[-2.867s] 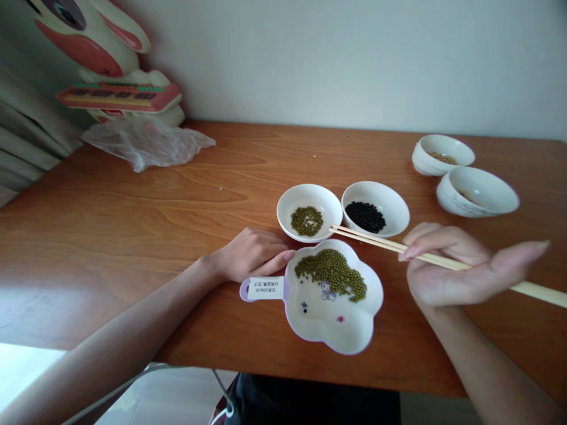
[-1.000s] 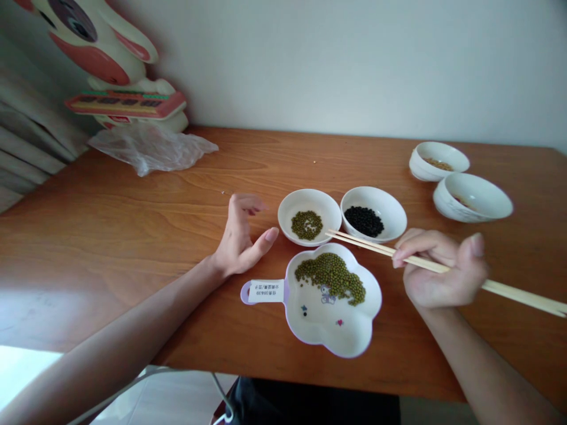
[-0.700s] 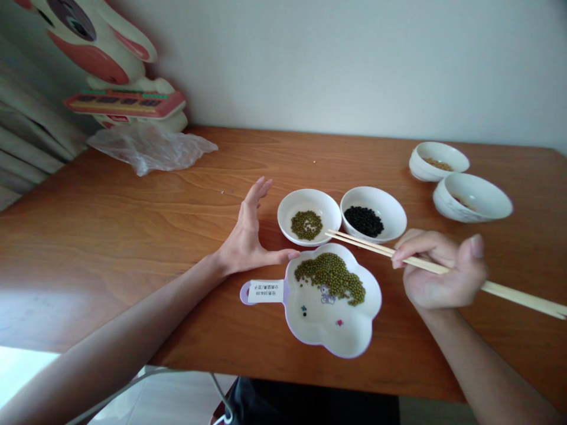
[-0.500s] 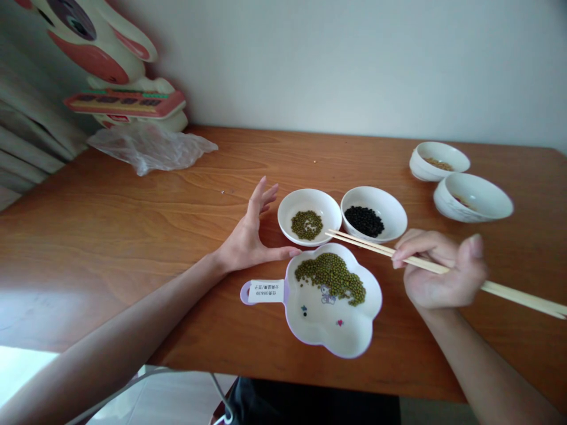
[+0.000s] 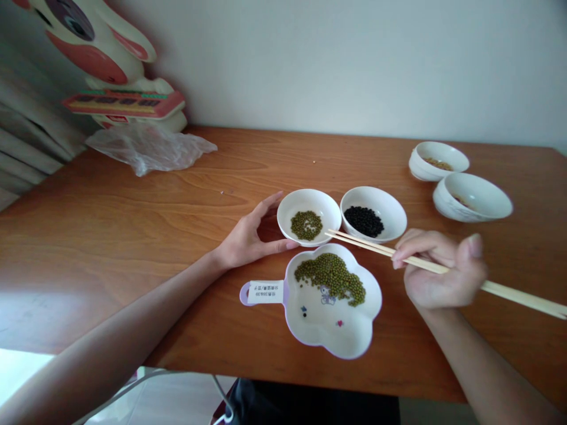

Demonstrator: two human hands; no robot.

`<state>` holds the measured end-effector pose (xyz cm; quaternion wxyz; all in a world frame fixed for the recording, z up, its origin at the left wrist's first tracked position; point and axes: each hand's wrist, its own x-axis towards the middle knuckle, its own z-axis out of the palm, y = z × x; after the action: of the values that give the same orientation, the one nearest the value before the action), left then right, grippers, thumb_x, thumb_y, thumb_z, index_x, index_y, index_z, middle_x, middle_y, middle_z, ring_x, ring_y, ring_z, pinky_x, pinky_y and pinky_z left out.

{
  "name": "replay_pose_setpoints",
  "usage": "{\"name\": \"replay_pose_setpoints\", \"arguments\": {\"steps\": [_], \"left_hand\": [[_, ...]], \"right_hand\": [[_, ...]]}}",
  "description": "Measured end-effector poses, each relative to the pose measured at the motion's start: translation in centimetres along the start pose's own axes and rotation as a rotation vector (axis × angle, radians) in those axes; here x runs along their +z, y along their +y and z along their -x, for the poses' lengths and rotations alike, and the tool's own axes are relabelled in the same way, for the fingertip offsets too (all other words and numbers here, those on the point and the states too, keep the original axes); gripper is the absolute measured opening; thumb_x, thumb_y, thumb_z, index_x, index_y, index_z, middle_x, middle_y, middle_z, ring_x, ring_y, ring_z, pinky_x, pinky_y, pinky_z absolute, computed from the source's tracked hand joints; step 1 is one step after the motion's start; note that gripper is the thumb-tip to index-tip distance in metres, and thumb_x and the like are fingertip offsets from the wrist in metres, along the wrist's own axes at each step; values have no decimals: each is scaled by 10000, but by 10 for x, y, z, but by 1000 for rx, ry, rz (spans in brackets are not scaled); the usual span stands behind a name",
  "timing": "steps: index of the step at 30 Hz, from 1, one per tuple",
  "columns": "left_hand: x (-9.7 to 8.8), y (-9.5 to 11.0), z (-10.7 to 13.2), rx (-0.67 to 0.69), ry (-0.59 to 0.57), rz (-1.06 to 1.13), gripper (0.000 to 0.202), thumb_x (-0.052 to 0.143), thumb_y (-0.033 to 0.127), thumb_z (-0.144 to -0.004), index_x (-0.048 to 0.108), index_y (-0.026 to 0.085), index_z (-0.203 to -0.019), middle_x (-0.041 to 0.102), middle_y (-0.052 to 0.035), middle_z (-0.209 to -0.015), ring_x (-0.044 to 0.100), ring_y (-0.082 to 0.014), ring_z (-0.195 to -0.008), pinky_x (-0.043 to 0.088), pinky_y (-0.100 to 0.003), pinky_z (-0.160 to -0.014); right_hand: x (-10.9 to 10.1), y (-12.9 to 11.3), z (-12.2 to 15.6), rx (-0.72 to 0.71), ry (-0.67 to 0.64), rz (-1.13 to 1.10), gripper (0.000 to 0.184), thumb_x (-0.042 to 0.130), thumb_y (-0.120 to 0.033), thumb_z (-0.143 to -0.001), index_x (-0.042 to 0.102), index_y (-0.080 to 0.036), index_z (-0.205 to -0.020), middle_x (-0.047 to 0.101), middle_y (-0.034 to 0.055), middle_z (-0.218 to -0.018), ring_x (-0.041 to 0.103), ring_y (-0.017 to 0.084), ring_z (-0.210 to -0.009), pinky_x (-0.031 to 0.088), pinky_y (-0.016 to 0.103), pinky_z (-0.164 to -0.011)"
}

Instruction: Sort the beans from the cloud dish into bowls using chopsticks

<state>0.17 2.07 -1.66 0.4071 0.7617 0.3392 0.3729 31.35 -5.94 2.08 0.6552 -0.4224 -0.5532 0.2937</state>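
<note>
My left hand [image 5: 248, 237] curves round the left side of a small white bowl [image 5: 286, 203], thumb at its front and fingers against its far side. Green mung beans [image 5: 305, 225] lie in this bowl. My right hand [image 5: 436, 265] grips a pair of wooden chopsticks [image 5: 372, 247], their tips close together by the bowl's right rim with no bean visible between them. Below the bowl sits a flower-shaped dish [image 5: 321, 324] with a purple rim and labelled handle, holding more mung beans [image 5: 332, 276] and one black bean [image 5: 305, 315]. Black beans [image 5: 364, 221] fill part of a second white bowl [image 5: 394, 206].
Two more white bowls, a far one [image 5: 419, 166] and a nearer one [image 5: 487, 198], stand at the right with light-coloured contents. At the back left are a crumpled plastic bag [image 5: 155, 153] and a cartoon toy keyboard [image 5: 133, 105]. A pale wall borders the wooden table [image 5: 133, 230].
My left hand has closed in from an open spread beside the mung bean bowl onto its side. My right hand and the chopsticks have hardly moved.
</note>
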Motion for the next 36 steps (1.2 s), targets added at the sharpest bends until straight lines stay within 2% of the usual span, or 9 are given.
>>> {"name": "replay_pose_setpoints", "arguments": {"steps": [4,14,24,32,36], "left_hand": [[0,3,-2,-15,-3,27,897,876,349,-752,419,261,-1519,515,-149,-1532,516,-341,-1400,416,-579,-1183],[-2,1,-4,-29,-22,58,881,879,334,-750,427,274,-1504,552,-143,-1498,568,-332,-1349,493,-536,-1116],[-2,2,-4,-30,-24,53,880,877,337,-754,427,269,-1506,555,-143,-1493,569,-338,-1344,482,-548,-1123],[-2,3,-4,-56,-20,74,876,882,322,-749,428,273,-1496,550,-127,-1501,566,-324,-1349,469,-516,-1142],[-2,3,-4,-55,-29,69,875,879,319,-755,422,277,-1500,545,-121,-1507,550,-321,-1368,463,-514,-1149]], "right_hand": [[0,0,0,0,-7,7,701,311,-599,-994,759,-238,-594,582,68,-460,530,211,-467,335,375,-467],[0,-2,0,9,-11,2,688,335,-593,-997,751,-226,-590,581,62,-460,544,201,-467,362,372,-480],[0,0,0,18,-7,4,690,322,-565,-1002,757,-228,-585,572,68,-452,534,201,-472,335,370,-464],[-3,2,1,7,-33,-9,655,342,-541,-1005,766,-234,-611,584,67,-473,534,207,-494,355,383,-503],[-3,-3,0,12,-35,-71,651,335,-533,-1011,780,-239,-638,595,75,-492,532,209,-503,349,381,-487]]}}
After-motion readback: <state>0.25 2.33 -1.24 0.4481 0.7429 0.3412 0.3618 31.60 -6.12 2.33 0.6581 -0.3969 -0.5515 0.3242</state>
